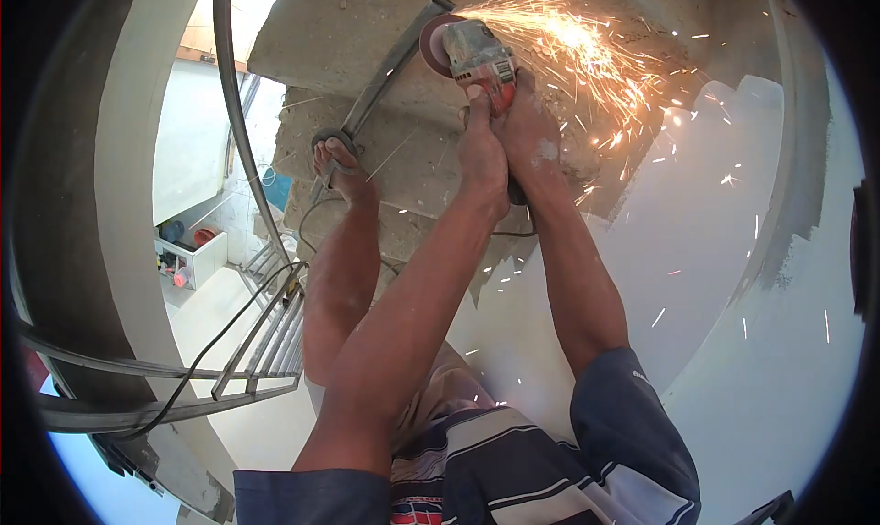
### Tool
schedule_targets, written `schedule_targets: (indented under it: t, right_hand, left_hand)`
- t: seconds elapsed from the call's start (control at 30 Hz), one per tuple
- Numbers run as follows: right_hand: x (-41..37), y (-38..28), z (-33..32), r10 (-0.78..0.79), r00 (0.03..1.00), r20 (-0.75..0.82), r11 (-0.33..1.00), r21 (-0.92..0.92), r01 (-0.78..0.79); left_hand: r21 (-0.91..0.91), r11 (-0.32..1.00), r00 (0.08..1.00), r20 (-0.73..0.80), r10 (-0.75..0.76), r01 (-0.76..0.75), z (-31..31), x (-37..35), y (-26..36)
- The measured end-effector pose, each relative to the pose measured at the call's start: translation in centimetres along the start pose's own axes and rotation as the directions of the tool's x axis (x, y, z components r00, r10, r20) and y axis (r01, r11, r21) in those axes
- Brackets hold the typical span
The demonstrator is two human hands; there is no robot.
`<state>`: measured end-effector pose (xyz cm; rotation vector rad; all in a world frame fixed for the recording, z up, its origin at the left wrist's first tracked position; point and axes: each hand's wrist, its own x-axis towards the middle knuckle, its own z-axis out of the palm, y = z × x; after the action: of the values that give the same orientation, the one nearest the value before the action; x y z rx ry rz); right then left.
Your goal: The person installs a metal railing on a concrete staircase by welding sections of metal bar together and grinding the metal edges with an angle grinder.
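Note:
Both my hands grip an angle grinder held out over a raw concrete step. My left hand wraps the rear of the body from below. Beside it my right hand clasps the handle end. The grinder's disc touches a long grey metal bar that slants across the step. A stream of orange sparks flies off to the right. My bare leg reaches forward, and its sandalled foot rests on the bar's lower end.
A curved white wall is on the right. On the left are a curved steel rail and a metal stair frame, with a black cable trailing over it. Far below stands a white crate of items.

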<state>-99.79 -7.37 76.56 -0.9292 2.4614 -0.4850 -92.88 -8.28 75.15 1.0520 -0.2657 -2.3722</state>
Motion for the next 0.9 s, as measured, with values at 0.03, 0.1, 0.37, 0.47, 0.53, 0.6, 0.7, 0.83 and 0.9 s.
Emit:
schedule_targets:
  t: [0.03, 0.1, 0.37, 0.47, 0.53, 0.6, 0.7, 0.83, 0.9]
  right_hand:
    - [0.0, 0.0, 0.0, -0.001, 1.0, 0.0, 1.0, 0.0, 0.001]
    - [0.0, 0.0, 0.0, -0.008, 1.0, -0.012, 1.0, -0.011, 0.007]
    - [0.1, -0.2, -0.4, 0.003, 1.0, 0.019, 1.0, -0.02, -0.002]
    - [0.2, 0.2, -0.2, -0.018, 1.0, 0.025, 1.0, 0.005, 0.018]
    - [0.3, 0.6, 0.0, -0.031, 0.999, 0.033, 0.999, 0.037, 0.03]
    - [0.4, 0.6, 0.0, -0.059, 0.998, 0.008, 0.998, 0.02, 0.059]
    - [-0.1, -0.4, -0.8, -0.006, 1.0, 0.02, 0.999, -0.031, 0.006]
    - [0.2, -0.2, -0.2, 0.0, 1.0, -0.009, 0.997, -0.071, -0.001]
    - [0.2, -0.3, -0.4, -0.01, 1.0, -0.004, 0.999, -0.052, 0.01]
  left_hand:
    - [-0.003, 1.0, 1.0, 0.013, 0.011, -0.011, 0.0, 0.0, 0.0]
    - [0.005, 1.0, 1.0, 0.012, 0.007, -0.007, 0.2, -0.2, 0.2]
    - [0.028, 0.999, 1.0, 0.008, -0.029, 0.028, -0.2, 0.1, -0.1]
    - [0.059, 0.998, 1.0, -0.029, 0.011, -0.01, -0.2, 0.3, -0.4]
    - [0.028, 1.0, 1.0, -0.023, 0.006, -0.006, 0.2, 0.0, -0.2]
    - [0.017, 1.0, 1.0, -0.016, 0.013, -0.013, 0.2, 0.1, -0.3]
    - [0.024, 0.999, 1.0, 0.011, 0.028, -0.029, -0.2, 0.7, -0.8]
    - [0.053, 0.999, 1.0, -0.006, 0.0, 0.0, -0.5, 0.6, -0.4]
    - [0.021, 1.0, 1.0, -0.004, -0.003, 0.003, -0.5, 0.7, -0.5]
